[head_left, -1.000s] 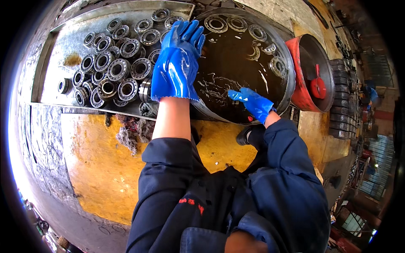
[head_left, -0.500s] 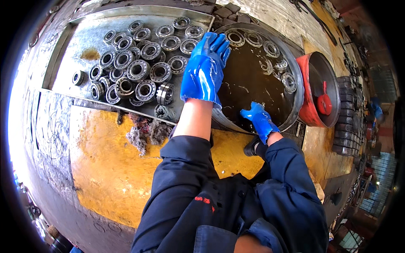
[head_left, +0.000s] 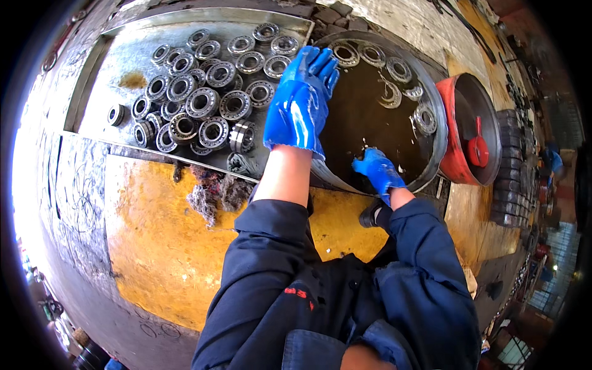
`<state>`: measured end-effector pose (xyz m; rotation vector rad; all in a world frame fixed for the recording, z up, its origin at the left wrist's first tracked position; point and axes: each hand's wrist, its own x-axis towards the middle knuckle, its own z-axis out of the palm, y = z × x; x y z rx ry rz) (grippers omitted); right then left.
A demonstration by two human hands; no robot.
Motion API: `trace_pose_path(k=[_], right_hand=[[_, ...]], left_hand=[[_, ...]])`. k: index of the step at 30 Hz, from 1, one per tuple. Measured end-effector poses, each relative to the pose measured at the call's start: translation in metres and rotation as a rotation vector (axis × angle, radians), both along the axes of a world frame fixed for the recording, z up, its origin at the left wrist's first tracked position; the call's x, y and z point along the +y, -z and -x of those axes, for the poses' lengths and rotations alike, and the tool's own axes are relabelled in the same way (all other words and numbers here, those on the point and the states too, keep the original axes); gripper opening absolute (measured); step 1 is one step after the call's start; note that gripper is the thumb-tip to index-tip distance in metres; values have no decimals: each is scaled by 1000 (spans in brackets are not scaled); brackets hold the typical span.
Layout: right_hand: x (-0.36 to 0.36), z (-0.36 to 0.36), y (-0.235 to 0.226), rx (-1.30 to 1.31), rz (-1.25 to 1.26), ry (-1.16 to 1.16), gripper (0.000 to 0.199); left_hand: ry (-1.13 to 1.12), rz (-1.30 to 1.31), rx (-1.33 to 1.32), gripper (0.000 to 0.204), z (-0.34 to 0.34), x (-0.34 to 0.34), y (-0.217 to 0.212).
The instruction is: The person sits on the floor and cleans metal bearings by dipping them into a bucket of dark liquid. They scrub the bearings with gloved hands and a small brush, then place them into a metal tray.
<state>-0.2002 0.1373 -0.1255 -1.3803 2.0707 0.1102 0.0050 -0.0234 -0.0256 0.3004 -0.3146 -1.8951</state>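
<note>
Since the earlier frame our left hand (head_left: pixel 300 105) in its blue rubber glove has swung rightward off the steel roller bearings (head_left: pixel 203 92) heaped on the flat galvanised metal tray (head_left: pixel 105 92) and now hangs flat, fingers spread and empty, over the rim of the round metal basin of dark liquid (head_left: pixel 364 117). Our gloved right hand (head_left: pixel 377 171) dips at the basin's near edge, curled; whether it grips anything we cannot tell. By our reckoning most bearings already lie on the tray, while several grey bearing rings (head_left: pixel 401 86) remain soaking along the far wall. Murky liquid hides whatever sits deeper, and the red round lid (head_left: pixel 472 132) beside it is partly cut off.
</note>
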Motion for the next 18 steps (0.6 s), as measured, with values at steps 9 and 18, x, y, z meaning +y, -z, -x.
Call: trace_pose_path(k=[9,18], right_hand=[[10,0,0,355,94,-373,34],[24,38,-5,79,44,-195,36]], left_hand=[[39,-72,-51,52,6,-8,-6],[30,-29,7,56,3,-10,-7]])
